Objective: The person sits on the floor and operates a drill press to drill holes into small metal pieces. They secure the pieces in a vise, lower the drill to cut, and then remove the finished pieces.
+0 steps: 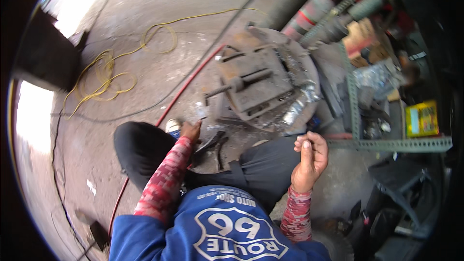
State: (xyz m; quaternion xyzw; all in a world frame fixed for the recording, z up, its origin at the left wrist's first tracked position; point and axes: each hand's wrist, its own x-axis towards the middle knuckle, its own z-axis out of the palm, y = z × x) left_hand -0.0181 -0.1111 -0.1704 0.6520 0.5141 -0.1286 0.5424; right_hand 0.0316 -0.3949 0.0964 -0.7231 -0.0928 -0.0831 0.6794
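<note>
A round metal stand (pixel 309 65) is carrying a grey vise (pixel 258 99), which is lying ahead of and between both hands, its screw (pixel 256 77) running slantwise from near left to far right. The right hand (pixel 309 157) is hovering palm up, fingers curling toward the thumb; I cannot tell whether they are pinching anything. The left hand (pixel 191 130) is hanging nearer the screw's near end (its grip is hiding from view). Just beyond its fingertips a small pale piece (pixel 200 110) is showing, blurred, contact unclear.
</note>
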